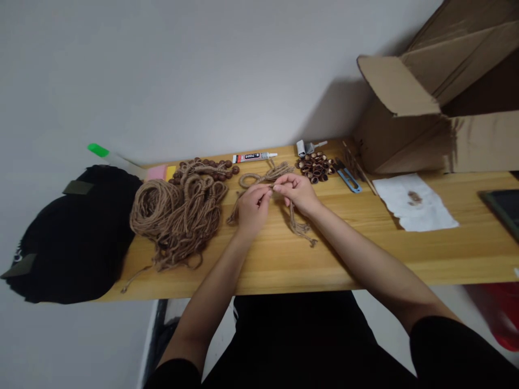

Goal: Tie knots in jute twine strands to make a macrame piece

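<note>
While hands [253, 208] [302, 194] pinch it, cord [299, 227] trails below.

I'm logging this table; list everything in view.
Table: one, tan, beneath
Held cord: count unclear, brown, centre
Cord pile: one, brown, left
Beads: several, brown, left
Hollow pieces: many, brown, back
Labelled tube: one, white, back
Crumpled tube: one, grey, back
Snips: one, blue, right
Stick: one, brown, right
Sheet: one, white, right
Box: one, brown, right
Framed item: one, dark, far right
Unclear item: one, red, lower right
Cloth item: one, black, left
Thin item: one, green-ended, left
Pieces: two, pink and yellow, left
Sleeves: two, black, front
Left hand, right hand: two, bare, centre
</note>
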`<state>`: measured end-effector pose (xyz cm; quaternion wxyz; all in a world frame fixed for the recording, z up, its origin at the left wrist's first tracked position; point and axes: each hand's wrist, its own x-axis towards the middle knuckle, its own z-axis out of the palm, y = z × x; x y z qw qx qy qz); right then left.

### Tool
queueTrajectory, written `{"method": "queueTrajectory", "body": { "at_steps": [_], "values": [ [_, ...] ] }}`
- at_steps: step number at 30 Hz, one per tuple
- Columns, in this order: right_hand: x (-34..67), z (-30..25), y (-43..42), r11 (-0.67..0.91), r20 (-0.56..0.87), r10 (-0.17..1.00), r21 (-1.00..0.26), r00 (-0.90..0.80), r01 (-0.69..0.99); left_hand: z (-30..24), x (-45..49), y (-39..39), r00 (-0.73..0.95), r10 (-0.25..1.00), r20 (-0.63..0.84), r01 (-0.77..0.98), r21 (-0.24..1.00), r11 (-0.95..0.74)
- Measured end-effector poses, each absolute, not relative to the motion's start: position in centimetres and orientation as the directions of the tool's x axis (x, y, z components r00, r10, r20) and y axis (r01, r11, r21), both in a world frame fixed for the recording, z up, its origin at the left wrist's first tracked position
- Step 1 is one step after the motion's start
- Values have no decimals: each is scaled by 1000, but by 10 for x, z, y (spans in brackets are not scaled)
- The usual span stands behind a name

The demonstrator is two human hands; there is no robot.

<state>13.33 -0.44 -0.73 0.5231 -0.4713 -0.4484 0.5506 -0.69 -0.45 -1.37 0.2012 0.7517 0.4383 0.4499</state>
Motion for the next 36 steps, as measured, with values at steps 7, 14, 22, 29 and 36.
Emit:
{"method": "queueTrajectory", "body": {
  "at_steps": [7,14,22,29,36],
  "values": [
    [132,-12,-6,121,132,987,-987,96,109,-13,-7,-5,231,826,513,502,665,-553],
    [135,-10,-8,223,247,969,-918,31,328,-12,-9,-4,213,833,510,513,668,-539],
    [136,-12,-7,295,295,953,-864,-65,407,-15,-11,-2,204,836,509,549,648,-528],
    [136,-16,-7,368,373,923,-784,-95,500,-14,-11,-3,234,827,512,584,606,-541],
    [135,-18,-8,366,387,919,-755,-81,543,-13,-12,-4,272,806,525,626,540,-563]
  ]
}}
